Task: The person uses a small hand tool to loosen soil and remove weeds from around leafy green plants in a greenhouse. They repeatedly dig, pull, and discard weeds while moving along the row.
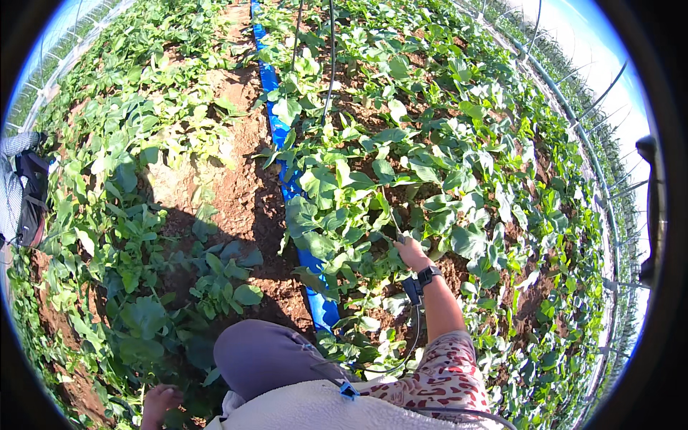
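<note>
My right hand (pixel 413 253) reaches in among the leafy green plants (pixel 349 185) right of a blue strip. Its fingers are closed around a thin tool (pixel 396 223) with a narrow shaft that points up and away; leaves partly cover it, so its kind cannot be told. A dark wrist device (pixel 419 284) with a cable is strapped to that wrist. My left hand (pixel 163 399) is low at the left, in shadow close to the plants beside my bent knee (pixel 263 355); its fingers are partly hidden and blurred, and whether it holds anything cannot be told.
A long blue plastic strip (pixel 277 126) runs away over the brown soil (pixel 231 145). Rows of plants stand on both sides. Two dark thin cables (pixel 331 48) hang in front at the top. A person in a checkered sleeve (pixel 13 183) is at the left edge. Bent metal hoops line the right.
</note>
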A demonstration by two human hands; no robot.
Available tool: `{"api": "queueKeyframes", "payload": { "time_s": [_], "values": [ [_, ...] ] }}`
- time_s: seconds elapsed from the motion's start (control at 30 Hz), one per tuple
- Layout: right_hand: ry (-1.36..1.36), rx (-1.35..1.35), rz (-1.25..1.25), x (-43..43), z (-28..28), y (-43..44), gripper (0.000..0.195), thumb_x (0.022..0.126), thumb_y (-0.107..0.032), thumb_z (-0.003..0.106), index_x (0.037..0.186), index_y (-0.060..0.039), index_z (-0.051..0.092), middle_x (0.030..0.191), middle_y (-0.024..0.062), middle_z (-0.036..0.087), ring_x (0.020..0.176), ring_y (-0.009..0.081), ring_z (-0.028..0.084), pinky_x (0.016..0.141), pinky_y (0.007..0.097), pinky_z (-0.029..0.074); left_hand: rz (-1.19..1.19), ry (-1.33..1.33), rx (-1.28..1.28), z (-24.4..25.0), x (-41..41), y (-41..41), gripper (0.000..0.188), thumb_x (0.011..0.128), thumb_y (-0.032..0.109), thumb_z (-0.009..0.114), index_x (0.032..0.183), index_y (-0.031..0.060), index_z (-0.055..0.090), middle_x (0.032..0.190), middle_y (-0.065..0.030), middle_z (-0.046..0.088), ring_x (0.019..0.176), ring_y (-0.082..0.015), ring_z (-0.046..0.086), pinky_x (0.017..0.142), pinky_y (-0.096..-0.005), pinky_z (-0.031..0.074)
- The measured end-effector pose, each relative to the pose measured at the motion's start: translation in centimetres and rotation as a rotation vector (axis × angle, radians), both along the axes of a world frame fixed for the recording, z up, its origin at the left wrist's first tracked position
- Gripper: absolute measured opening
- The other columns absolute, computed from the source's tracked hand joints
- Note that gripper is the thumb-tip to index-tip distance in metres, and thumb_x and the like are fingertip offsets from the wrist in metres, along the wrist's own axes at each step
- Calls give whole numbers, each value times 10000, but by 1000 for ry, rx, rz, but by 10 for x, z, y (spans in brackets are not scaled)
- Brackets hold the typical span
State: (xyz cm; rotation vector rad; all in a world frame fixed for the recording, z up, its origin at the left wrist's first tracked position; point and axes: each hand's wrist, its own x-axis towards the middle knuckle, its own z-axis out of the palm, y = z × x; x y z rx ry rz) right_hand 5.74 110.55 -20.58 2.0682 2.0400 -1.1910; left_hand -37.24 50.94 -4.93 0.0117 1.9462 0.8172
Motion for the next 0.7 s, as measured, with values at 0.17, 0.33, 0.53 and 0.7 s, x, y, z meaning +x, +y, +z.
{"api": "queueKeyframes", "payload": {
  "time_s": [0.17, 0.33, 0.53, 0.7],
  "values": [
    [-161, 269, 86, 16, 16, -23, 380, 810, -295, 591, 967, 50, 552, 900, 250, 619, 852, 395, 605, 766, 434, 481, 9, -15, 72, 2, 0, -7, 221, 881, 122, 492, 1023, -30, 565, 863, -154, 657, 734, -238, 662, 646, -333, 560],
    [-43, 317, 63, 44, 55, -71, 362, 811, -278, 551, 971, 46, 529, 843, 258, 606, 806, 392, 593, 724, 430, 466, -56, 18, 133, 4, 5, -3, 204, 868, 121, 511, 987, -31, 578, 853, -148, 661, 705, -224, 656, 626, -321, 551],
    [-24, 207, 51, 99, 103, -191, 303, 808, -288, 575, 904, -4, 529, 702, 185, 589, 667, 317, 590, 646, 396, 474, -206, 179, 33, 16, 9, 4, 189, 845, 131, 533, 819, -45, 596, 737, -128, 657, 631, -196, 638, 592, -303, 533],
    [296, 0, -433, 100, 67, -219, 317, 789, -298, 602, 828, 6, 516, 652, 92, 558, 540, 258, 541, 562, 393, 472, -164, 172, 137, 23, 22, 22, 198, 848, 122, 534, 712, -16, 575, 646, -70, 612, 554, -118, 565, 538, -247, 464]
  ]
}}
